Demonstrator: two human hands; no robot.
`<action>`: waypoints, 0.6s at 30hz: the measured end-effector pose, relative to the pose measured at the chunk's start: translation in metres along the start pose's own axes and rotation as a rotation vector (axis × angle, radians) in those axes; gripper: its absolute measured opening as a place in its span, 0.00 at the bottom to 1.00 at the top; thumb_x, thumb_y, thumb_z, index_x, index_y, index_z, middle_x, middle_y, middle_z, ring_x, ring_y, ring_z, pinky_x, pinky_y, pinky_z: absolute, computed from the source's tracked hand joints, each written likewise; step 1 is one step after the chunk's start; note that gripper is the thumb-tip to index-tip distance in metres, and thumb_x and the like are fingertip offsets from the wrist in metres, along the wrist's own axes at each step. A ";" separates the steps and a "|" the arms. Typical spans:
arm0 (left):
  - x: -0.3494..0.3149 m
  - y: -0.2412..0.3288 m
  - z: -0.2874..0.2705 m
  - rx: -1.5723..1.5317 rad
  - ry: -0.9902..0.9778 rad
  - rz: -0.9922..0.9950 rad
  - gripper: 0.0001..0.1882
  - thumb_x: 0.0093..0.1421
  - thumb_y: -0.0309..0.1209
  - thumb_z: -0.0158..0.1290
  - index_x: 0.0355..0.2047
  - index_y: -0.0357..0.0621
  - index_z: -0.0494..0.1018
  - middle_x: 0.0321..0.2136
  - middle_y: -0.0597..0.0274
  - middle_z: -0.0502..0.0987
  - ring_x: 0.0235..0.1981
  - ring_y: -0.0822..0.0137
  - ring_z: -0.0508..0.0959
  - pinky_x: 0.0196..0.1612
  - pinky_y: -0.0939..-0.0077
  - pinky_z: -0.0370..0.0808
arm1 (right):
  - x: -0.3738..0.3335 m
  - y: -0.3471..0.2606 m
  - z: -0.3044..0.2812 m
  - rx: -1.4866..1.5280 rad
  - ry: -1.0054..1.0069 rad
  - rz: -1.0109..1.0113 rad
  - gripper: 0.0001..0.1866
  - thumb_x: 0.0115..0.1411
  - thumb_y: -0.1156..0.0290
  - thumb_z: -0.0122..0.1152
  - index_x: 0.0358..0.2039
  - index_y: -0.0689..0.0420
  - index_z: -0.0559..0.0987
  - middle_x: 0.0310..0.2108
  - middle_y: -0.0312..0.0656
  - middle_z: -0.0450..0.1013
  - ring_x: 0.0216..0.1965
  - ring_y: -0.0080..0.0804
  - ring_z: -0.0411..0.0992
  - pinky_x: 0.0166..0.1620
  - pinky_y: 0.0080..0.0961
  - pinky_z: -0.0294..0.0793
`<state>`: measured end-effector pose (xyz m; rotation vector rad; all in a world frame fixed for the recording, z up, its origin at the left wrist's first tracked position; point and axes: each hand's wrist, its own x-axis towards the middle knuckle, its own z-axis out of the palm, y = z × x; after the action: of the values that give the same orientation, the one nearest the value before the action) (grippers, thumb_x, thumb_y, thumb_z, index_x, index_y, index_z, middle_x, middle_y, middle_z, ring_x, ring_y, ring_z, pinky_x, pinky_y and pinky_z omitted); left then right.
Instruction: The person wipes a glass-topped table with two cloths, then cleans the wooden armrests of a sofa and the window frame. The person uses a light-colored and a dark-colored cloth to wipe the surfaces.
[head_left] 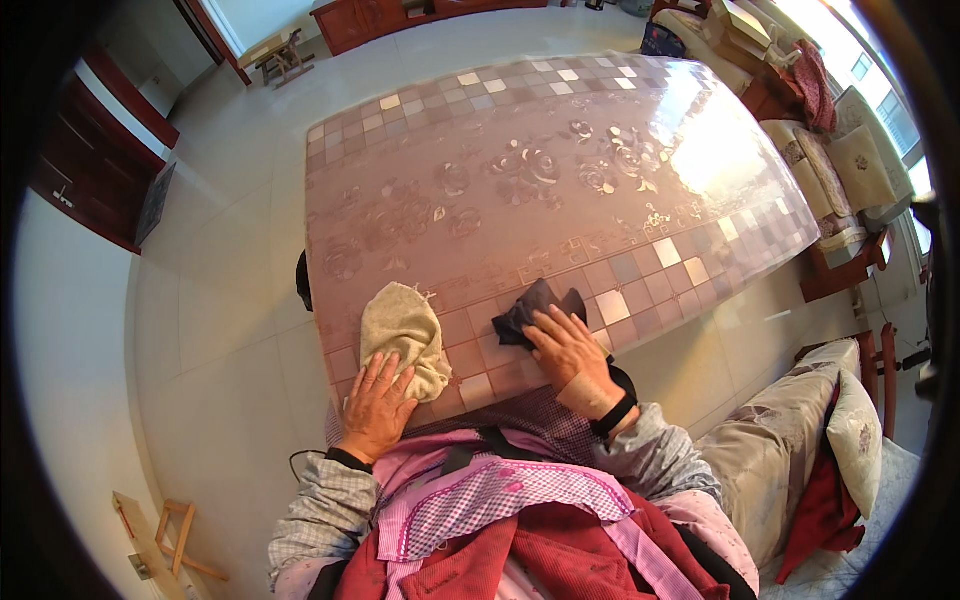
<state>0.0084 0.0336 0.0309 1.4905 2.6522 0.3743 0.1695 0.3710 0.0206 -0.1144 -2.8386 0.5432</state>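
Observation:
A table (450,230) stretches ahead of me under a shiny pinkish-brown cover with a rose pattern and checkered borders. On its near left corner lies a crumpled beige cloth (405,325). My left hand (378,405) rests flat on the lower edge of that cloth, fingers stretched out. To the right, a small black cloth (538,308) is bunched on the near border. My right hand (575,355) presses on its right side with the fingers extended; the fingertips overlap the cloth. Both cloths touch the tabletop.
A sofa seat (790,440) with cushions and a red garment (825,490) stands close on my right. More seating with a cardboard box (738,35) lines the window side. A wooden stool (280,55) stands beyond the table, and a small wooden frame (180,540) is at lower left.

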 end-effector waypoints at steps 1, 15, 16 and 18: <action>-0.001 -0.013 0.000 0.085 -0.060 0.042 0.28 0.68 0.44 0.52 0.66 0.49 0.68 0.69 0.49 0.62 0.72 0.44 0.56 0.72 0.52 0.56 | 0.002 -0.005 0.000 -0.002 -0.030 0.025 0.23 0.64 0.67 0.58 0.61 0.49 0.74 0.65 0.42 0.67 0.71 0.43 0.58 0.72 0.44 0.54; 0.051 -0.086 -0.010 0.154 -0.141 -0.119 0.31 0.70 0.43 0.47 0.69 0.41 0.61 0.71 0.46 0.58 0.73 0.45 0.54 0.74 0.53 0.51 | 0.016 0.063 -0.017 -0.031 0.098 0.118 0.22 0.66 0.68 0.56 0.61 0.52 0.72 0.65 0.48 0.66 0.68 0.52 0.61 0.68 0.47 0.60; 0.030 -0.067 -0.009 0.147 -0.131 -0.069 0.31 0.69 0.43 0.49 0.69 0.42 0.63 0.70 0.47 0.58 0.73 0.46 0.54 0.73 0.53 0.52 | 0.023 0.082 -0.022 -0.068 0.126 0.198 0.22 0.67 0.67 0.55 0.62 0.53 0.72 0.65 0.50 0.66 0.68 0.54 0.60 0.68 0.47 0.61; -0.005 -0.037 -0.008 0.062 -0.091 -0.096 0.32 0.67 0.42 0.52 0.68 0.45 0.64 0.70 0.48 0.59 0.73 0.47 0.54 0.73 0.51 0.52 | 0.037 0.103 -0.023 -0.184 0.069 0.354 0.23 0.67 0.67 0.55 0.62 0.53 0.71 0.66 0.52 0.65 0.68 0.54 0.60 0.67 0.48 0.62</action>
<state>-0.0210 0.0100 0.0291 1.3550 2.6744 0.2136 0.1433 0.4796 0.0114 -0.6649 -2.8068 0.3328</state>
